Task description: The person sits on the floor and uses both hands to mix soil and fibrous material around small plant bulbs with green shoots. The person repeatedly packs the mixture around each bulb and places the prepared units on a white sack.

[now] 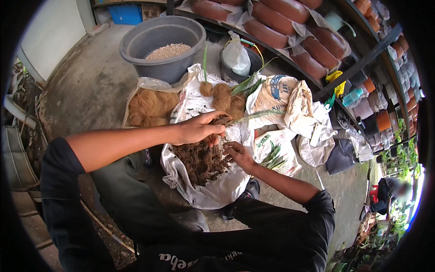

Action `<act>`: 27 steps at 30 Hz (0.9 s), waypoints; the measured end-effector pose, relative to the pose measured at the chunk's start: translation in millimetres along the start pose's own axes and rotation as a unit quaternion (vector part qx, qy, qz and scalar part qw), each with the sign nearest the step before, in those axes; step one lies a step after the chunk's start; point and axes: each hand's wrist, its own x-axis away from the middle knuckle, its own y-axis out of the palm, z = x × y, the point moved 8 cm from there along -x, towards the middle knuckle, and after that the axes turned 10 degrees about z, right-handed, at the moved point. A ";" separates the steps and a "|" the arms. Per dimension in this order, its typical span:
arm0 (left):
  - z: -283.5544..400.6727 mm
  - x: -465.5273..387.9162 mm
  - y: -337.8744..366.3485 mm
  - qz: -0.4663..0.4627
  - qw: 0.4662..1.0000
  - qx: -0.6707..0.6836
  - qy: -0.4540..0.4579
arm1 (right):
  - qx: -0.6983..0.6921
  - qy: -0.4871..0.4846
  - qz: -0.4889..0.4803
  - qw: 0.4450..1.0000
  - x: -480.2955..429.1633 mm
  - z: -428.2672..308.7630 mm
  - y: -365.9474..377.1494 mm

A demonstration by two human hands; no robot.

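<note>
My left hand (197,129) is closed around a dark clump of soil (222,119), and a long mottled green leaf (261,115) reaches out of it to the right. Just below, my right hand (239,155) hovers by the soil's edge with bent fingers apart and nothing visible in them. Under both hands a heap of dark fibrous soil (200,163) lies on a white woven sack (217,197). Beyond the left hand sit fibre-wrapped balls (226,98), some with leaves. A smaller fibre ball (206,89) carries one upright leaf (205,61).
Coconut fibre (153,105) lies at the left. Behind stand a grey tub (131,51) of pale chips and a black bucket (251,68). Cut leaves (273,156) rest on a printed sack (285,139) at the right. Shelves hold brown pots (265,34). A person (384,193) sits far right.
</note>
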 end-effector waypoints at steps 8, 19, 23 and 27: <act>-10.4 0.5 -5.8 0.007 0.994 0.081 -0.079 | 0.434 -0.036 -0.167 0.885 -15.0 76.9 -41.2; -13.3 2.3 -6.4 0.036 0.988 0.080 -0.125 | 0.558 -0.139 -0.170 0.800 -31.1 136.8 -93.4; -18.9 2.9 -1.4 0.014 0.992 0.038 -0.118 | 0.576 -0.144 -0.155 0.790 -30.5 139.3 -79.3; -15.6 1.7 -2.5 0.020 0.995 -0.002 -0.093 | 0.565 -0.127 -0.167 0.798 -41.3 151.4 -64.5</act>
